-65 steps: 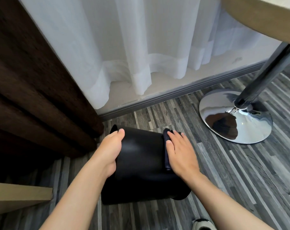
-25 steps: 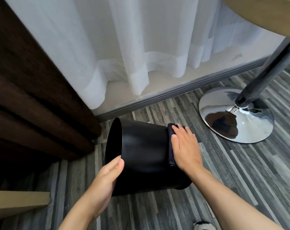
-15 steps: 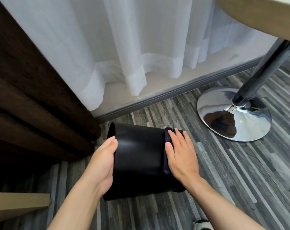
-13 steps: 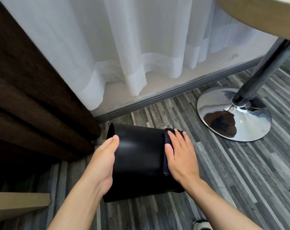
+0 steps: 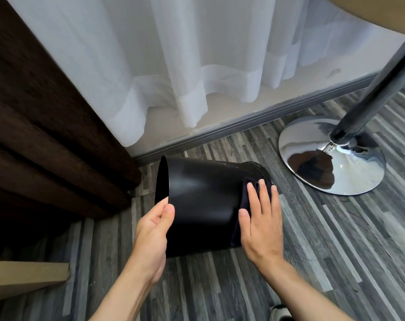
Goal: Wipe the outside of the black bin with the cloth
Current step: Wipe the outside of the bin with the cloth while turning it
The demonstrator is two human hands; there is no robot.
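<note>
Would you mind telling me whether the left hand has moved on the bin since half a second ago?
Yes. The left hand has slid down the bin rim, away from the skirting.

Two bare forearms — no sleeves; a pale shoe toe (image 5: 280, 312) below.

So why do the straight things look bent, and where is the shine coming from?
Head view: the wide-angle lens bows the skirting board and table pole near the edges. Daylight through the white curtain leaves a soft sheen on the black bin and mirror-like reflections on the chrome table base; the brown curtain stays dark. Everything looks sharp.
</note>
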